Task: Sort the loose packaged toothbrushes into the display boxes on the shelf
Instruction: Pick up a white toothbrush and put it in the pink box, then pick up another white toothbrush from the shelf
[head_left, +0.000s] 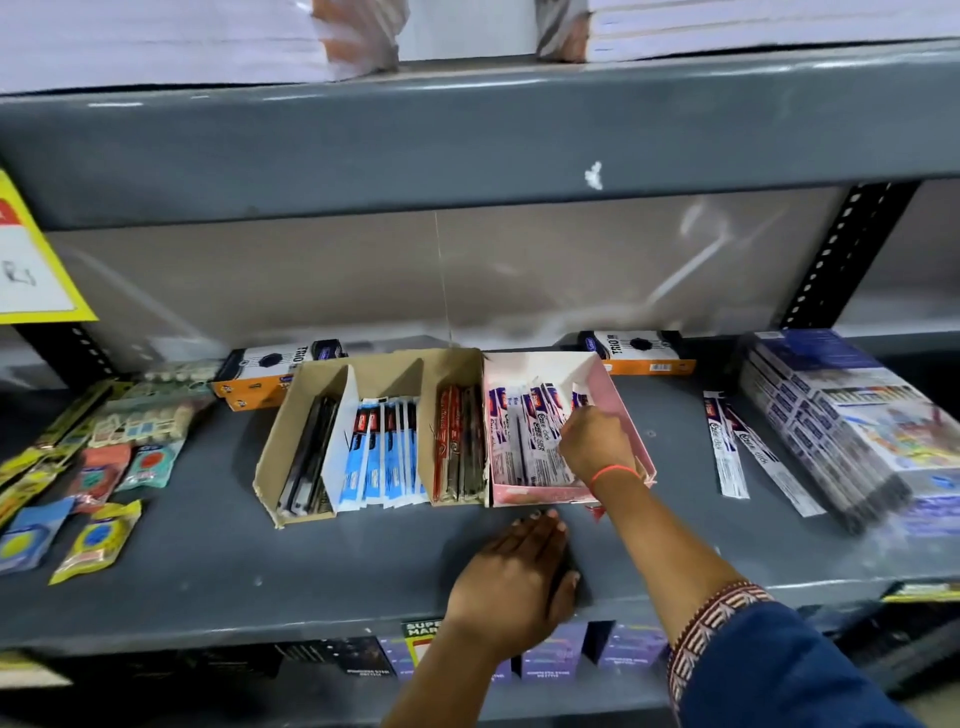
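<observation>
right hand (597, 441) grips toothbrush packs (524, 436) in pink box (631, 431); left hand (519, 577) flat, empty.

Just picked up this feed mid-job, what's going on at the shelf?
A person is sorting packaged toothbrushes. The right hand is in the pink display box, fingers on the white-and-purple packs. The left hand rests flat on the shelf. Two loose packs lie to the right, unsorted.

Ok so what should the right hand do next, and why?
Probably let go in the pink box and reach right for the loose white packs on the shelf. The right hand is already among matching packs there, while the left hand rests flat.
</observation>
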